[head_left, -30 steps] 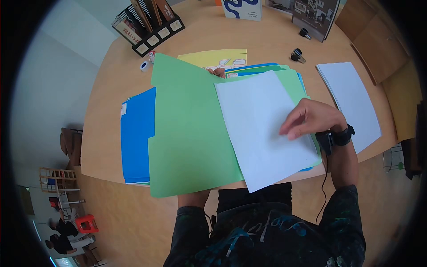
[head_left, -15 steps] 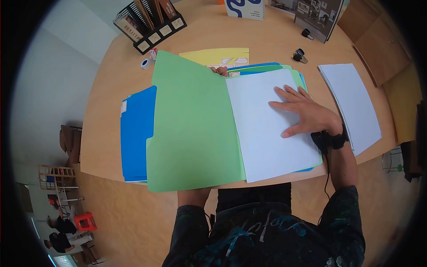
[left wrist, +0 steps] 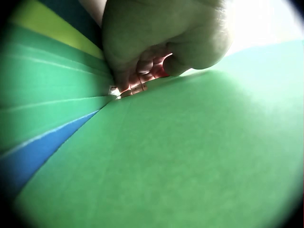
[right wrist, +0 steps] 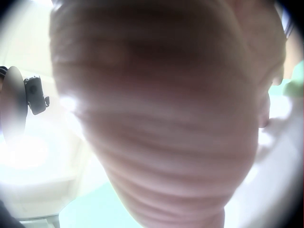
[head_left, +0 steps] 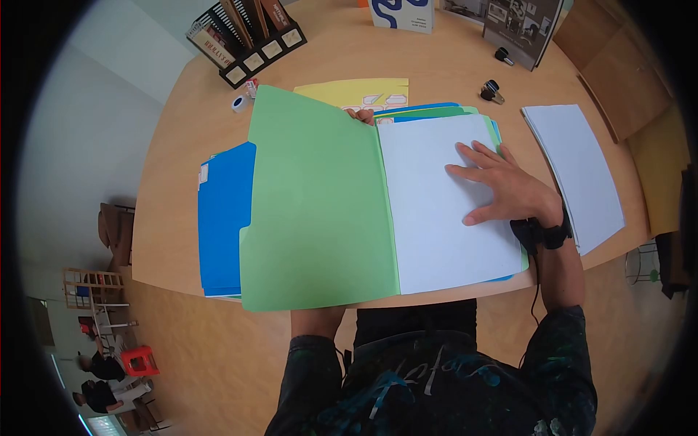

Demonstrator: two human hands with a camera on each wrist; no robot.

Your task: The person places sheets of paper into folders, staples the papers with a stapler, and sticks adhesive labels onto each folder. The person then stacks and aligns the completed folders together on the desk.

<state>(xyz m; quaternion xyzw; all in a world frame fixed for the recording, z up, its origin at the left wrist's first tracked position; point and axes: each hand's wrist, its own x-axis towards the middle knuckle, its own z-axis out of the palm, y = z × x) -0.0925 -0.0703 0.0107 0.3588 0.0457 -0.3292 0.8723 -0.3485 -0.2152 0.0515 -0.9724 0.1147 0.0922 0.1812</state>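
A light green folder [head_left: 320, 211] lies opened in the head view, its left cover raised over my left forearm. White paper [head_left: 436, 218] rests on its right half, the left edge along the fold. My right hand [head_left: 505, 189] lies spread on the paper, fingers apart; it fills much of the right wrist view. My left hand [head_left: 361, 116] is mostly hidden behind the cover, its fingertips showing at the fold's top. In the left wrist view, the left hand [left wrist: 166, 33] has curled fingers gripping the folder near the fold, beside stacked green and blue folders [left wrist: 52, 99].
Blue folders [head_left: 222, 218] lie at the left, a white paper stack [head_left: 578, 171] at the right. Behind are yellow label sheets [head_left: 349, 93], a white roll [head_left: 239, 104], black clips [head_left: 491, 91], a black book rack [head_left: 263, 54] and standing books [head_left: 403, 14].
The white paper has shifted right and straightened against the fold. My right hand has gone from bent fingers above the sheet to spread fingers on it. My left hand stays at the fold.
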